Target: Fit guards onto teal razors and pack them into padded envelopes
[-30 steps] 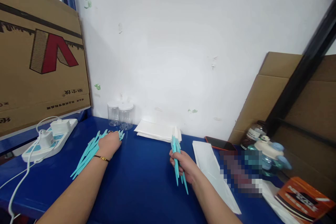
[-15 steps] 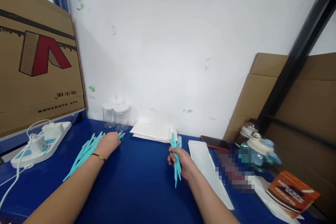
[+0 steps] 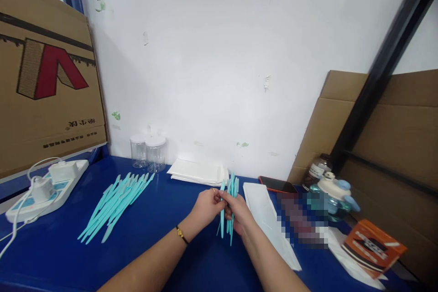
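Note:
My right hand (image 3: 240, 216) grips a bunch of teal plastic sticks (image 3: 229, 207), held upright above the blue table (image 3: 164, 246). My left hand (image 3: 204, 205) has come alongside and pinches one teal stick at the left of that bunch. A loose pile of teal sticks (image 3: 114, 205) lies fanned out on the table to the left, with no hand on it.
Two clear lidded jars (image 3: 148, 153) and a stack of white sheets (image 3: 198, 172) stand by the wall. Long white bags (image 3: 270, 219) lie right of my hands. A power strip (image 3: 44, 185), phone (image 3: 277, 185), bottle (image 3: 330, 196), orange box (image 3: 371, 246) and cardboard boxes ring the table.
My left hand has left the pile of sticks and crossed right to the bunch in my right hand, carrying a stick. The camera view has shifted slightly.

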A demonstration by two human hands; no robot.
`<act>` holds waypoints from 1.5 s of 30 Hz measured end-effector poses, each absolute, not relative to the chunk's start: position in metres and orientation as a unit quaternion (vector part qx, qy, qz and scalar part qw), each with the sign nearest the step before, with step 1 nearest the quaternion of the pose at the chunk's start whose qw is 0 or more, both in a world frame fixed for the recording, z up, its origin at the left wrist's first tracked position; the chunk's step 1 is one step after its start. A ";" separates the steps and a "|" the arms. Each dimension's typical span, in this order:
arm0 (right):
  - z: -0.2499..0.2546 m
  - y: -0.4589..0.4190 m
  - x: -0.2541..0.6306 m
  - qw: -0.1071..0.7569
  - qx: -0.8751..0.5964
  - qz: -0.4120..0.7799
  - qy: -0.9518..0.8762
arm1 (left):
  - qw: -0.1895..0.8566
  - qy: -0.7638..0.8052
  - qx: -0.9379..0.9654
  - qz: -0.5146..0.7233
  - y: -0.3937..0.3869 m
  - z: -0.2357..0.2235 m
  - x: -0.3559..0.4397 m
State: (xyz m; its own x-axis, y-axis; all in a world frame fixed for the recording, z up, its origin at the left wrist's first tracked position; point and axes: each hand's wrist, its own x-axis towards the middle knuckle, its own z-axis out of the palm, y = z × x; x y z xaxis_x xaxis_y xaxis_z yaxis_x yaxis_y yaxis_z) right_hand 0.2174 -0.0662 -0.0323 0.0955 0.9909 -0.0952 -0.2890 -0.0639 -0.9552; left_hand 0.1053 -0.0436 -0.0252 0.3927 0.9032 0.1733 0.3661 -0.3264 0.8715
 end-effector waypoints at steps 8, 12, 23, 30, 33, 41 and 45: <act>-0.026 -0.071 0.214 0.613 -0.470 0.381 -0.509 | 0.317 0.413 0.747 0.413 -0.046 -0.024 0.098; -0.023 -0.073 0.212 0.612 -0.473 0.300 -0.558 | 0.416 0.373 0.683 0.471 -0.049 -0.027 0.106; -0.018 -0.068 0.228 0.645 -0.482 0.234 -0.544 | 0.515 0.381 0.579 0.504 -0.038 -0.040 0.097; -0.042 -0.058 0.221 0.613 -0.468 0.308 -0.557 | 0.500 0.368 0.586 0.521 -0.037 -0.044 0.096; -0.046 -0.056 0.223 0.582 -0.512 0.326 -0.540 | 0.501 0.360 0.591 0.520 -0.037 -0.046 0.096; -0.032 -0.071 0.252 0.167 -0.747 0.137 -0.629 | 0.430 0.439 0.644 0.456 -0.029 -0.060 0.097; -0.027 -0.078 0.250 0.115 -0.784 0.106 -0.600 | 0.321 0.454 0.744 0.371 -0.037 -0.058 0.099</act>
